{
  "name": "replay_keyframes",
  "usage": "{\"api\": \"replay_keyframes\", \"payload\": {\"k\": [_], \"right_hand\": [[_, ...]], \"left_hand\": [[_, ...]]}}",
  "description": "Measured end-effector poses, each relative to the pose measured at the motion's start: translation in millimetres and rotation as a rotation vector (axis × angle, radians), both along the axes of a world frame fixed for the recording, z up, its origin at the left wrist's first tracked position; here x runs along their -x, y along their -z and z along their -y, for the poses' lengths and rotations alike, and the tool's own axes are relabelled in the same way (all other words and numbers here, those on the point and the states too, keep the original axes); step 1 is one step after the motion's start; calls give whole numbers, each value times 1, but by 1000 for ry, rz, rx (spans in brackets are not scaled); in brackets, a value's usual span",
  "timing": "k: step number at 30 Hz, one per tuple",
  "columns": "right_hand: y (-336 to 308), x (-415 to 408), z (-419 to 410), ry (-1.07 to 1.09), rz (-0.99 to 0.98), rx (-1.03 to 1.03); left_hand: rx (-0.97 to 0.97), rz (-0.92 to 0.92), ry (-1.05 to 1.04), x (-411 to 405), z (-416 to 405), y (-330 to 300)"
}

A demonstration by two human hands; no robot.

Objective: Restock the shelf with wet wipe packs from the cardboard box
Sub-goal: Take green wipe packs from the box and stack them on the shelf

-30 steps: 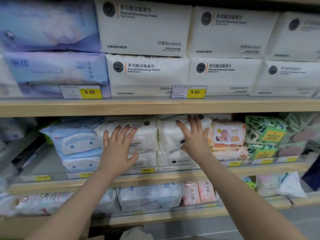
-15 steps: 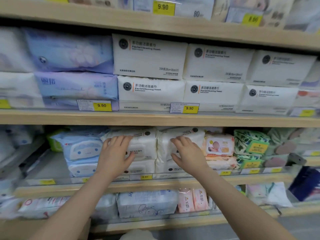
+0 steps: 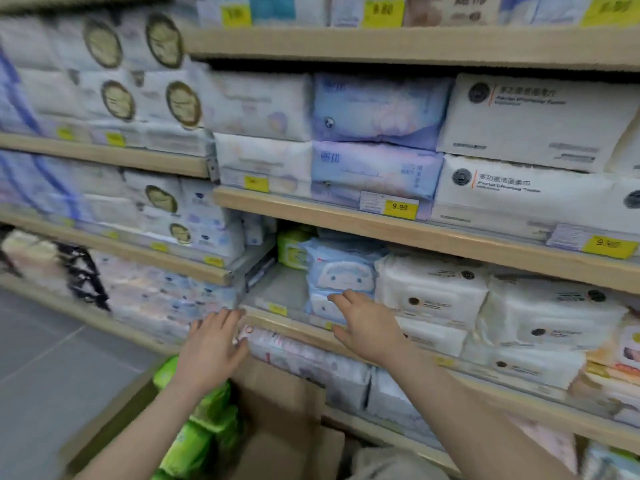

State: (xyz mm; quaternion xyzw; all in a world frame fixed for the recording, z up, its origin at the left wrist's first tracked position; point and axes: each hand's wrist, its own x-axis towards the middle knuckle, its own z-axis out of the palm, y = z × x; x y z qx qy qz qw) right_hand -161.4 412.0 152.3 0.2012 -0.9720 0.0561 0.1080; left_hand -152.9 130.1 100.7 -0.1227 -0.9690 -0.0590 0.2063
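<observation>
Head view: my left hand [image 3: 212,348] is spread, holding nothing, above the cardboard box [image 3: 277,403] of green wipe packs [image 3: 194,441]. My right hand [image 3: 363,323] is spread too, fingertips at the blue pack [image 3: 341,271] on the shelf [image 3: 291,323]. Frame blurred.

Even bright light, heavy motion blur leftward, wide-angle bending at edges.

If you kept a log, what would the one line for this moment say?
stage: between packs | left hand: open, empty, above cardboard box | right hand: open, by blue wipe packs | green packs: in box
</observation>
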Motion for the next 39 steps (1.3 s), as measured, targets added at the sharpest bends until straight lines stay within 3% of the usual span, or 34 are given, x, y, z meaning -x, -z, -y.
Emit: {"api": "replay_keyframes", "payload": {"k": [9, 21, 30, 35, 39], "right_hand": [[59, 27, 144, -286, 216, 22], [173, 54, 226, -268, 463, -37], [244, 78, 281, -167, 623, -88], [261, 79, 298, -122, 496, -178], [264, 80, 309, -85, 519, -173]], "left_hand": [[-43, 129, -352, -77, 126, 64], [-49, 574, -615, -111, 208, 236], [-241, 504, -665, -107, 209, 269], [-254, 486, -677, -105, 208, 267], [-264, 499, -693, -101, 209, 266]]}}
